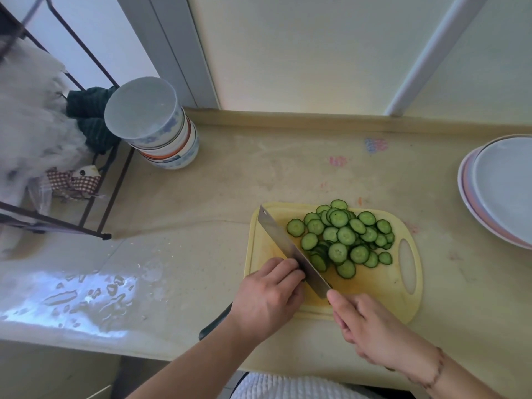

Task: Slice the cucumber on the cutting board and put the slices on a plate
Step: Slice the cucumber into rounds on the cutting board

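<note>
Green cucumber slices (344,237) heaped on yellow cutting board (403,300), just right of knife (290,249) running far-left to near-right, handle in closed right hand (371,332), left hand (270,295) curled over hidden cucumber stub, plate (506,188) well apart, far right.

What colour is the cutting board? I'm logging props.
Pale yellow, seen in the head view: the board under the slices.
</note>
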Demonstrator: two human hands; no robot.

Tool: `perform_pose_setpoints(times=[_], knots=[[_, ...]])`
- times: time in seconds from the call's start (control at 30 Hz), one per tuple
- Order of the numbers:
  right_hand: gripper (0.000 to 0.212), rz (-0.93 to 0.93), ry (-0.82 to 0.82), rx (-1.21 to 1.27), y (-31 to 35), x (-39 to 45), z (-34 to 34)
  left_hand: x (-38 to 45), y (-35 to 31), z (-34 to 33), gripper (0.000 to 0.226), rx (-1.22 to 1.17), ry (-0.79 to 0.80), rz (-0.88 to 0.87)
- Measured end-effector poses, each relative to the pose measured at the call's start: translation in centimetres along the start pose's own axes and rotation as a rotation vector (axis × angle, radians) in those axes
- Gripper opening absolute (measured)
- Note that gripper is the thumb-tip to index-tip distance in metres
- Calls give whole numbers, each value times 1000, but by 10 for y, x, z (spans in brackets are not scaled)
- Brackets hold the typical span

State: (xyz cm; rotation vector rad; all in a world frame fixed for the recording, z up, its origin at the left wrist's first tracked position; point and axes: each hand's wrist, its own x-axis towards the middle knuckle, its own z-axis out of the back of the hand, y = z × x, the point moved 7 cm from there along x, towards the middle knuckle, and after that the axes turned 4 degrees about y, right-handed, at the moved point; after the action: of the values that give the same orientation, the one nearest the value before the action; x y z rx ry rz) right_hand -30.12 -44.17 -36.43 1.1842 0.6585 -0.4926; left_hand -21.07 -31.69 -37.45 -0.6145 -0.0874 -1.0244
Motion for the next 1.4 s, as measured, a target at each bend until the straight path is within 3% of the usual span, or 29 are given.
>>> perform_pose_setpoints(times=[0.13,0.37,0.53,0.67,0.8,0.97,1.03,1.2,1.4], knots=[[56,25,-37,-78,-4,10,0,0,0,1,10,7,-2,0],[55,-10,-67,-1,-4,8,11,1,-1,2,7,10,7,2],[59,125,-124,-79,7,-5,18,-2,-7,7,4,-17,-35,-16],[55,220,-226,-306,16,-29,30,-10,-21,9,6,5,-27,-197],[40,192,-356,-655,25,-44,39,-14,-25,6,8,47,34,-334],[37,156,-443,-914,34,-46,46,-7,-46,19,15,-14,-33,-487],[37,143,-452,-984,33,-44,48,9,-59,17,24,-27,-28,-479],[35,161,-484,-1169,20,-35,49,56,-52,-16,48,-6,198,-333],[40,231,-451,-1112,21,-33,41,66,-29,-25,37,-108,249,-349]])
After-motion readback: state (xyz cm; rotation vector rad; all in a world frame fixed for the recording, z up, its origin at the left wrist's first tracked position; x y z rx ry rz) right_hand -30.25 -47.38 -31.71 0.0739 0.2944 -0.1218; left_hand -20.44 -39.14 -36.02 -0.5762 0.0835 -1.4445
